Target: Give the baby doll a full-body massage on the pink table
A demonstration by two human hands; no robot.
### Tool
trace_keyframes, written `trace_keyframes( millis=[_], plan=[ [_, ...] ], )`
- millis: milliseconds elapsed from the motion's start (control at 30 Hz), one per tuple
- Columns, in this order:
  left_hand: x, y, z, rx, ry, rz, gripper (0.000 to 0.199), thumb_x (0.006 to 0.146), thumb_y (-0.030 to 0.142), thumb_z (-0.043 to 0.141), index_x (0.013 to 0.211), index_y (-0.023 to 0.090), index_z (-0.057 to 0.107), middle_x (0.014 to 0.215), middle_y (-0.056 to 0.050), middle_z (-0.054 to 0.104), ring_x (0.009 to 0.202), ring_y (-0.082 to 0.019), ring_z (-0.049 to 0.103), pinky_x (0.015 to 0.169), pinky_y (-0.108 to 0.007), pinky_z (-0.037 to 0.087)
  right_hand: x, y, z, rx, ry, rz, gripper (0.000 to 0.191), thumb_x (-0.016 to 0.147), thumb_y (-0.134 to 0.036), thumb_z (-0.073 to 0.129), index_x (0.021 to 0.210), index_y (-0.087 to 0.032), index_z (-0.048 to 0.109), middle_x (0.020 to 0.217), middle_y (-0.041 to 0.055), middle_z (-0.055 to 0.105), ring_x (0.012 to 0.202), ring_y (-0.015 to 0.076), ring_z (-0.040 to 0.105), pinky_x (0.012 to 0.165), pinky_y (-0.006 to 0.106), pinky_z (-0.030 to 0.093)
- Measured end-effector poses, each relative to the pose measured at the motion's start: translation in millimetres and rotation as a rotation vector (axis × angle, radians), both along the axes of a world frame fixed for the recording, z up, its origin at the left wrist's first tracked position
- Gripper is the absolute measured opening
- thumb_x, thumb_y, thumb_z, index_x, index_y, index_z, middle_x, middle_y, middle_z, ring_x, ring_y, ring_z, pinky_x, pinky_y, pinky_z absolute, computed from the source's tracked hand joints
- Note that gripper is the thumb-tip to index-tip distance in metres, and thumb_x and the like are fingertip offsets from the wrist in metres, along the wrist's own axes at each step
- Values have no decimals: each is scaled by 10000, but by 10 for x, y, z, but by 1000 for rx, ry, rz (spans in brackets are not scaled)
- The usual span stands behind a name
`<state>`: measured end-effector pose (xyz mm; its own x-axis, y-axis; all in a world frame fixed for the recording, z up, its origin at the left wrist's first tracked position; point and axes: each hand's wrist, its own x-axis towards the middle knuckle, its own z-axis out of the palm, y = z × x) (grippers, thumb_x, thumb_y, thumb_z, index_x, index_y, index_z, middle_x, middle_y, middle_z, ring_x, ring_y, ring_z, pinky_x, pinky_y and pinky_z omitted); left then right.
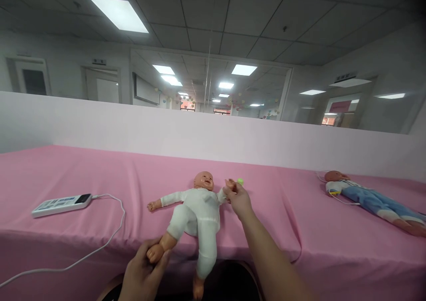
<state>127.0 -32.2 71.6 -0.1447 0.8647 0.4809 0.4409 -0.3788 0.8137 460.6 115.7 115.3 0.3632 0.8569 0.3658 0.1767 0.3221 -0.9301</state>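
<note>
A baby doll (199,205) in white clothes lies on its back on the pink cloth, its head toward the white partition and its legs over the front edge. My left hand (144,265) is closed round the doll's foot at the lower left. With fingers pinched, my right hand (238,199) holds the doll's hand on the right side. The doll's other arm lies stretched out to the left, untouched. A small green object (240,181) sits just behind my right hand, partly hidden.
On the left lies a white handheld device (62,205) with a white cable (115,233) running over the front edge. A second doll (369,198) in blue lies at the right. Behind the pink-covered table (266,230) stands a low white partition (166,134) below glass.
</note>
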Motion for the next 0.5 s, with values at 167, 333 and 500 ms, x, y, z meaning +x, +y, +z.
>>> trace_keyframes(
  millis=[167,333,500],
  plan=[
    [303,322,297,48,-6,-92,323,865,518,698,1005,230,660,838,-3,757,756,-215,714,711,-293,582,-629,-91,116,44,-677,-31,330,863,-319,727,1188,-283,771,1099,62,731,971,248,669,874,354,518],
    [470,499,290,-5,45,-125,296,837,485,701,986,233,657,768,6,738,681,-213,690,668,-315,567,-1005,-208,89,-8,-1090,-46,343,933,-169,597,1196,-293,778,1200,112,674,1032,272,634,878,353,460],
    [398,369,151,8,-12,-90,346,852,525,692,1016,221,682,825,-23,769,754,-241,732,718,-334,610,-876,-144,87,19,-862,-4,279,907,-239,670,1153,-300,787,1177,74,693,1088,262,635,945,357,479]
  ],
)
